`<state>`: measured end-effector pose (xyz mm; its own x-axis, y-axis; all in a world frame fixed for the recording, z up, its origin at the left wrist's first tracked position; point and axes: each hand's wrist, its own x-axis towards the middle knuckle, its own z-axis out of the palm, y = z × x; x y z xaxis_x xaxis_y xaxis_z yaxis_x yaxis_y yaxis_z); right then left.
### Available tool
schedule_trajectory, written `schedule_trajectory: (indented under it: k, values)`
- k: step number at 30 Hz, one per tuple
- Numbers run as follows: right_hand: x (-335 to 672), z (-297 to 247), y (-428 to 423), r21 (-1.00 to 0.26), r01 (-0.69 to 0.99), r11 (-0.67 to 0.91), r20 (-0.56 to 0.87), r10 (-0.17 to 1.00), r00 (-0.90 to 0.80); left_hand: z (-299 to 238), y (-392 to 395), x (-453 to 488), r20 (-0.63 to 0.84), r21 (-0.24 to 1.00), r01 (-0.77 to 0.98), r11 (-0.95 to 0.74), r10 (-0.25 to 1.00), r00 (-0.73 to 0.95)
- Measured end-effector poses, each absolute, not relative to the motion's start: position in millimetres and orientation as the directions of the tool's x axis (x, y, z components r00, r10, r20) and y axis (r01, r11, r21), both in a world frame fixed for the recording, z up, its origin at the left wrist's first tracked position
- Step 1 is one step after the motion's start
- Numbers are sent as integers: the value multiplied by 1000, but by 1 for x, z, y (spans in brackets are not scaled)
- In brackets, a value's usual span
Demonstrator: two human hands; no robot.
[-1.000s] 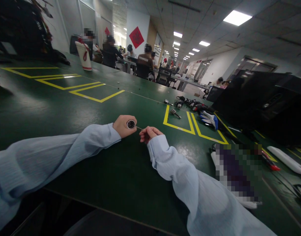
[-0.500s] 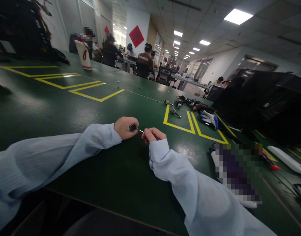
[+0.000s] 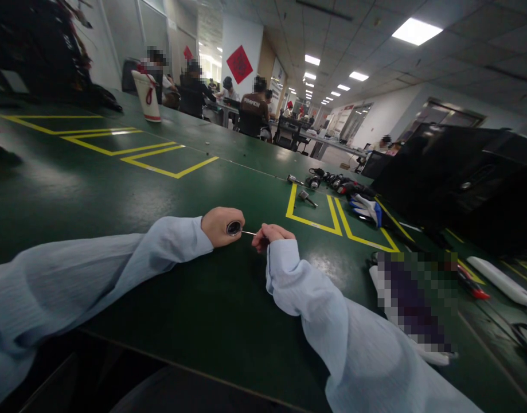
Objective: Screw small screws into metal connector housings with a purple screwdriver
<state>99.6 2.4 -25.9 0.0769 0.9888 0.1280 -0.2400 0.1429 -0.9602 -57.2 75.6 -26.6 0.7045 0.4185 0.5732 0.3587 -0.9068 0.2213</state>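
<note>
My left hand rests on the green table, fingers wrapped round a small round metal part whose open end faces right. My right hand lies just to its right, pinching a thin metal tool whose tip reaches into the round part. Both arms wear pale blue sleeves.
Yellow tape outlines mark the table. Small metal parts, dark tools and a white and blue glove lie at the right. A white cup stands far left. Black cases sit on the right. Other people sit at tables behind.
Both hands have drifted slightly to the right and the round part has turned a little in my left hand. The thin tool stays at the part's opening.
</note>
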Motion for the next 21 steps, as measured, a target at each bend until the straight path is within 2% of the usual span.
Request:
schedule_trajectory:
  k: [3,8,10,16,19,21]
  values:
    - [99,-25,1,-964,-215,159,141,985,95,-24,74,-57,573,241,383,-892,449,685]
    - [103,-28,5,-924,-367,110,105,994,35,-24,73,-56,590,376,352,-857,514,622]
    - [103,-28,6,-922,-369,114,107,993,41,-24,72,-55,585,391,340,-855,516,626]
    - [96,-21,-3,-968,-141,208,195,976,97,-27,74,-55,520,320,336,-886,461,719]
    - [99,-17,-1,-973,-73,220,217,975,45,-28,74,-55,468,295,312,-903,421,777]
    - [105,-17,7,-982,-88,167,169,985,-18,-29,73,-54,448,294,285,-912,395,802]
